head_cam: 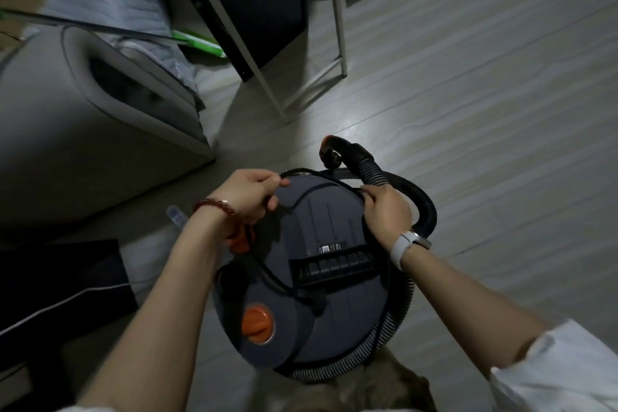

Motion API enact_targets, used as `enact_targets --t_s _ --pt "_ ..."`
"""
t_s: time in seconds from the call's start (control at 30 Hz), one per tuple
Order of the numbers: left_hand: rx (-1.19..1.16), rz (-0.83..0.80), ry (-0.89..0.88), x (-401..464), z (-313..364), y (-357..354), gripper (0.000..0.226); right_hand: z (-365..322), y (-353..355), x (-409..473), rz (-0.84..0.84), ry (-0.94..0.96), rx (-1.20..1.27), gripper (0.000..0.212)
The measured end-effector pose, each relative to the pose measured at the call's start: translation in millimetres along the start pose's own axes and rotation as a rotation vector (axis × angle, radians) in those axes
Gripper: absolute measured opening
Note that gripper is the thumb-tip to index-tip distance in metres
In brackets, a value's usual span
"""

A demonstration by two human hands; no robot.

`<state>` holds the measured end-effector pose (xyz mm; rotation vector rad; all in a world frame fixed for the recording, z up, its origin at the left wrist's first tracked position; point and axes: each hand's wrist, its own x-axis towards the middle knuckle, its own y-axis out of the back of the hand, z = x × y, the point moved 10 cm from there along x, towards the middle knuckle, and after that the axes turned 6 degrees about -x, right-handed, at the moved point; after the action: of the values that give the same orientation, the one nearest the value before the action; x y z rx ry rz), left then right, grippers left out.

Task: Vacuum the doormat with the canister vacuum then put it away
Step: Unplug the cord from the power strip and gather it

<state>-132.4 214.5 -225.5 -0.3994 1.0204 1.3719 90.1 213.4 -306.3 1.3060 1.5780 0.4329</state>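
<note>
The left fingers [272, 192] are curled round a thin black cord [302, 196] at the far left edge of the vacuum [321, 278], pinching it just where it comes over the rim. The right fingers [368, 194] grip the same cord at the far right edge, close beside the black hose cuff [364, 157]. Between the two hands the cord runs along the top rim, and a loop of it trails down across the grey lid past the black handle [334, 266] toward the orange knob [256, 323]. The ribbed hose [398, 314] lies wound round the body, so this looks like the putting-away stage: the cord is being wrapped round the canister. The vacuum stands on the pale floor [485, 110] directly below the person, near a grey appliance [93, 117] and a white frame [277, 100]. No doormat can be made out for certain. The next move probably calls for pulling the slack loop taut, laying it round the rim and securing the end so it does not slip off when the canister is lifted.
</note>
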Motion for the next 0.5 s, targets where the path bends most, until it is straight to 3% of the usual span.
enact_targets --t_s 0.1,0.27,0.37,0.5 --pt "0.487 0.161 -0.218 -9 44 11 0.025 -26 6 -18 0.076 0.038 -0.016 0.037" --pt "0.786 0.382 -0.439 -37 78 33 0.023 -56 -10 -38 -0.037 0.094 -0.199 0.053" --pt "0.83 0.403 -0.627 -38 76 50 0.025 -65 -17 -46 -0.05 0.148 -0.302 0.068" --pt "0.694 0.395 -0.559 -1 23 95 0.024 -66 -28 -43 -0.096 0.124 -0.41 0.066"
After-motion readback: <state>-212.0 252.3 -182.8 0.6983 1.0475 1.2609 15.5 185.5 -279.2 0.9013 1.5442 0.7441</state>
